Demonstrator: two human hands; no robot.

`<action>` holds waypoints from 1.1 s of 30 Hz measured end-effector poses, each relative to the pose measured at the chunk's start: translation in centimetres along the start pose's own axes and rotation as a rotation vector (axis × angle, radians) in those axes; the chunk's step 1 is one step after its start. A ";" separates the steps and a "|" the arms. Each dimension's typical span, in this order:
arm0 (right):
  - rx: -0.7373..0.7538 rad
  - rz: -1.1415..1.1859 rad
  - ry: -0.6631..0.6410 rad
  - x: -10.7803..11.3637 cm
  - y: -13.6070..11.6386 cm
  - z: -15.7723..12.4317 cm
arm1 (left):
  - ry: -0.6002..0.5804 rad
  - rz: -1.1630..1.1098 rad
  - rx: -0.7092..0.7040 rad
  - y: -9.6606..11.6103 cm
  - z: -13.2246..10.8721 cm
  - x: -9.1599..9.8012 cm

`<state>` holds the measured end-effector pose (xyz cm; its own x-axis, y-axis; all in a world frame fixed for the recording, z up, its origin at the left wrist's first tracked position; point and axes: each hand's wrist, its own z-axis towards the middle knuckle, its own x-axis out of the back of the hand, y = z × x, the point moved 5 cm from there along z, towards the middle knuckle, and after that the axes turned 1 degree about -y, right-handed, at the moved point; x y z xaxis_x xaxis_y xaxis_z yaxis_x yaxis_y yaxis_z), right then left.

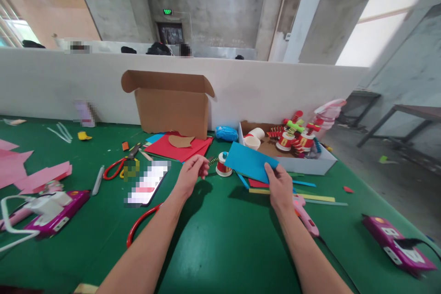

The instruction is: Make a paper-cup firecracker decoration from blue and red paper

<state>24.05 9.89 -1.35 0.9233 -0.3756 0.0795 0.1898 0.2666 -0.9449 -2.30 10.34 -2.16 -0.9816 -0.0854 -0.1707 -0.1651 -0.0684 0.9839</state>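
Nearest, I note a pink plastic glue gun on the green tabletop. The right hand pinches aloft a flat rectangular blue paper sheet, not yet joined to anything. Well apart, the left hand curls beside a dark green coiled strip; I cannot confirm its grip. Beyond, a red-and-white paper cup stands upright, apparently part-built; similar cup figures in a white cardboard box look finished
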 end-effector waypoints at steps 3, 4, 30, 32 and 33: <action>-0.001 -0.029 -0.184 -1.3 0.0 -0.4 | -0.101 0.008 0.013 0.3 -0.4 -1.0; 0.017 -0.068 -0.222 -1.7 -0.1 -0.7 | -0.141 0.055 0.021 0.2 -0.6 -1.5; 0.201 -0.300 -0.316 -3.2 -1.6 -2.1 | 0.011 0.281 -0.030 -0.3 -0.6 -1.0; 0.196 -0.311 -0.308 -3.1 -1.6 -2.0 | -0.012 0.240 -0.038 -0.3 -0.5 -1.1; 0.195 -0.314 -0.301 -3.0 -1.6 -2.0 | -0.030 0.226 -0.035 -0.3 -0.5 -1.1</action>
<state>20.29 8.88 -0.73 0.8614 -0.1984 0.4676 0.5079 0.3533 -0.7856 -1.08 9.95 -2.29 -0.9958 -0.0729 0.0555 0.0617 -0.0857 0.9944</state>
